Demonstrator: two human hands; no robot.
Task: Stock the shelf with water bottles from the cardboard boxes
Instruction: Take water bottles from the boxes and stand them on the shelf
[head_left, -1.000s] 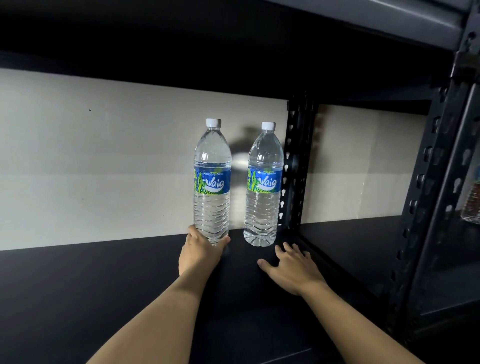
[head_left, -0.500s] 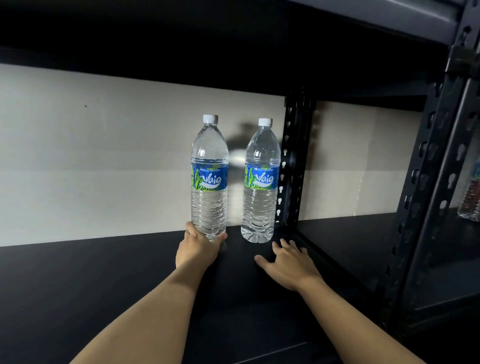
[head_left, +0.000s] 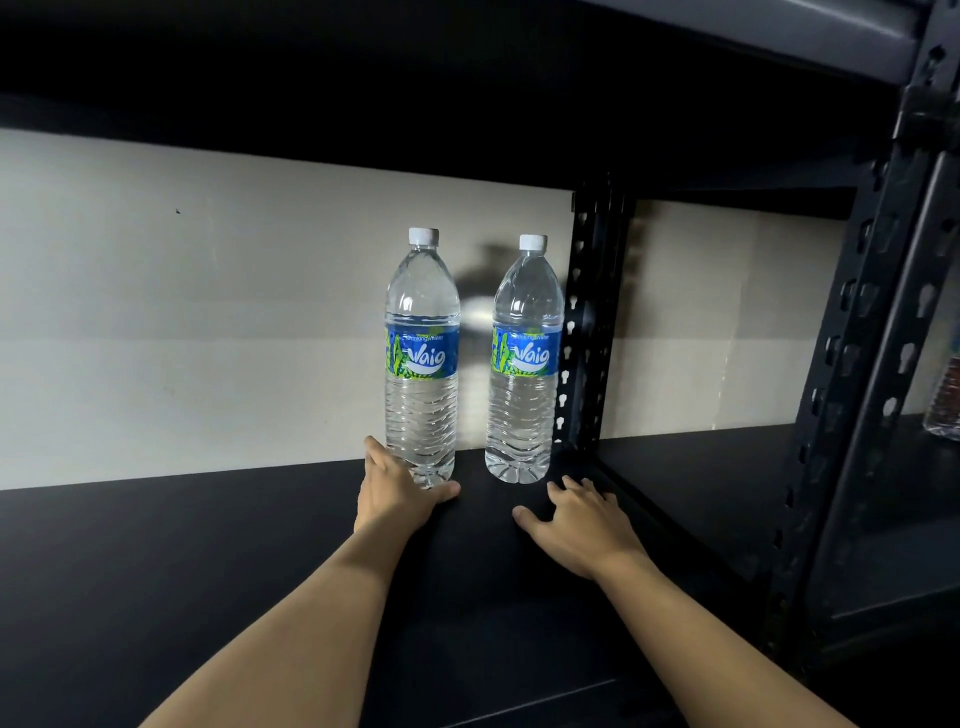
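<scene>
Labels on both bottles read "Vaig"; smaller print possibly "Drinking Water". I see left hand (head_left: 397, 493) clasping left bottle (head_left: 422, 358) base, right hand (head_left: 576, 525) spread flat on black shelf (head_left: 156, 571) near right bottle (head_left: 524, 364).

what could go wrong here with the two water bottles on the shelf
1. The left hand grips only the base of the left water bottle; the tall bottle might tip as the hand lets go.
2. The right water bottle stands close beside it, so a topple could knock it against the shelf upright.
</scene>
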